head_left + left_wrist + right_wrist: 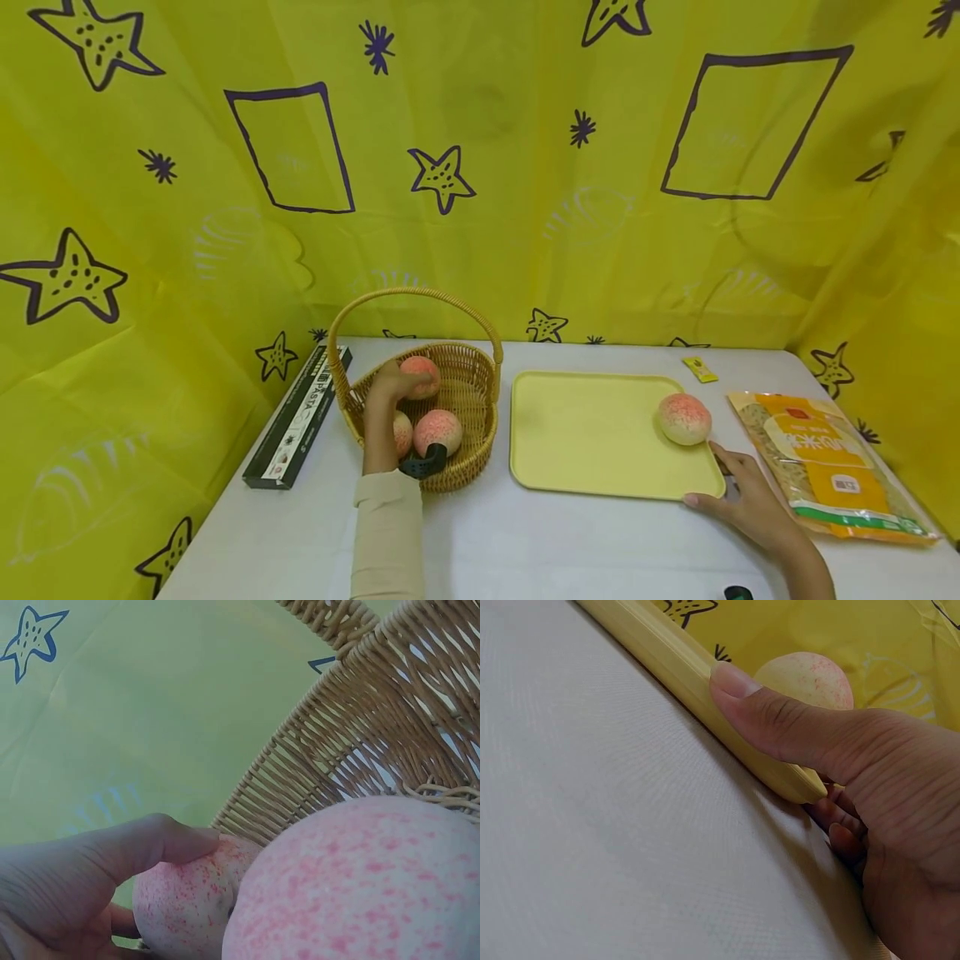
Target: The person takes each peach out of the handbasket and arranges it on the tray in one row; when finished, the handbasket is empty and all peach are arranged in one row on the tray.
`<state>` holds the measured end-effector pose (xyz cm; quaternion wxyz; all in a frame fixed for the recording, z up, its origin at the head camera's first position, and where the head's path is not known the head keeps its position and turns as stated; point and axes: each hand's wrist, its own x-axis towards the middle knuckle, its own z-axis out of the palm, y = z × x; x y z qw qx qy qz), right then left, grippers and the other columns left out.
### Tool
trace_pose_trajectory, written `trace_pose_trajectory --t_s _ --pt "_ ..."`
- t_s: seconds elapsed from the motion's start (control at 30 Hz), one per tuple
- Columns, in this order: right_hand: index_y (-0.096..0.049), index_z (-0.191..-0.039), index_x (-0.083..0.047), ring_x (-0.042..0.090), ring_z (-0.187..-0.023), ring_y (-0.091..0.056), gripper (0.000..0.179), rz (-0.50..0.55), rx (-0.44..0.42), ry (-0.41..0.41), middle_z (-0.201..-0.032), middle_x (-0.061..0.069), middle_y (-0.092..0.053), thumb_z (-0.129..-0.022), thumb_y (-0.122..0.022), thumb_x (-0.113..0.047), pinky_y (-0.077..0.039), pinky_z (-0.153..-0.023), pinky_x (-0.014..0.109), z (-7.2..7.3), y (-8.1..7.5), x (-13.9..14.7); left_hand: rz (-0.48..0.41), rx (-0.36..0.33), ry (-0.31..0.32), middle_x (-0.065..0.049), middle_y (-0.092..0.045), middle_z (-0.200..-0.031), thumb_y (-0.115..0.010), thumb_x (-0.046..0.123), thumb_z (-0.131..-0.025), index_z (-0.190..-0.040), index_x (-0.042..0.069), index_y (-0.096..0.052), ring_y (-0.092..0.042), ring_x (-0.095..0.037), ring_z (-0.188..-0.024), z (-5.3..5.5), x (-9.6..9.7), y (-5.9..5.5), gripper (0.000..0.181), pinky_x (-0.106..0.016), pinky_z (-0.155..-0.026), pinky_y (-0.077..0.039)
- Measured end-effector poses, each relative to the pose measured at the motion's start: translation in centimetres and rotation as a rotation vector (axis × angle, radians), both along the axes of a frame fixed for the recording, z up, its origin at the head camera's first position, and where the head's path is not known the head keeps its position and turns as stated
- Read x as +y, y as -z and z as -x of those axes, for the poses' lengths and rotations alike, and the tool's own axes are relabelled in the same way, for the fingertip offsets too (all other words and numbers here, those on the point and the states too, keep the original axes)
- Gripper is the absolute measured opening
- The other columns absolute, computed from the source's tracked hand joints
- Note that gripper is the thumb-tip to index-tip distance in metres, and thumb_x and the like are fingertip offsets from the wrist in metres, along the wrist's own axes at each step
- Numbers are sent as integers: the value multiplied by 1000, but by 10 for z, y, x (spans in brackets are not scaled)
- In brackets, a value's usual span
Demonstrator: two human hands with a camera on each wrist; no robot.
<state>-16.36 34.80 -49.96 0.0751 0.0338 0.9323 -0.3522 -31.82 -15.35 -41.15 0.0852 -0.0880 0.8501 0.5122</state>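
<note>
My left hand [392, 385] reaches into a wicker basket [480, 400] with a tall arched handle and grips a pink-speckled peach [422, 377]. Its thumb lies over the top of that peach [180, 900] in the left wrist view. Two more peaches sit in the basket, one in front [438, 432] and one partly hidden by my forearm [402, 434]. At the near right corner of a pale yellow tray [592, 442], my right hand [746, 504] holds the rim, thumb on the edge and fingers beneath. Another peach [685, 419] rests on the tray's right side.
A black pasta box [296, 421] lies left of the basket. To the tray's right is an orange-and-clear food bag [828, 467], with a small yellow packet [700, 369] behind. A yellow patterned curtain [510, 250] borders the white table [517, 542].
</note>
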Motion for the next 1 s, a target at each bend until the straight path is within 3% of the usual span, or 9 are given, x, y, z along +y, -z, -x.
trace_pose_trajectory --t_s 0.37,0.5,0.63,0.83,1.0 --pt "-9 -153 5 54 -124 -32 107 -25 20 -1 -141 40 -20 -85 -71 -49 -31 -97 72 0 1 0 -30 -2 13 -32 -42 -141 -65 23 -89 -145 -13 -28 -48 -43 -124 -1 3 -2 76 -52 -100 -45" --pt "-10 -153 6 54 -124 -31 106 -16 44 -4 -140 39 -21 -85 -72 -47 -30 -96 71 -2 1 0 -59 3 18 -30 -46 -135 -66 23 -88 -145 -11 -30 -54 -30 -99 -1 4 -3 75 -44 -86 -48" --pt "-11 -153 7 54 -124 -30 106 -11 47 -4 -140 39 -21 -85 -72 -46 -29 -97 71 -2 1 -1 -72 7 28 -24 -51 -125 -65 23 -87 -143 -8 -34 -47 -17 -76 -1 3 -3 71 -37 -74 -45" --pt "-9 -153 7 55 -125 -30 107 -16 28 -1 -141 40 -19 -85 -71 -48 -29 -97 72 -2 0 -2 -113 -8 50 -26 -47 -132 -67 21 -84 -143 -8 -31 -52 -22 -92 -2 4 -5 74 -38 -82 -50" --pt "-9 -152 8 54 -124 -31 107 -13 24 -1 -141 40 -19 -86 -71 -48 -31 -97 71 -1 -1 -2 -184 -12 66 -24 -48 -130 -65 18 -85 -142 -7 -32 -55 -19 -90 -3 4 -5 70 -30 -74 -51"
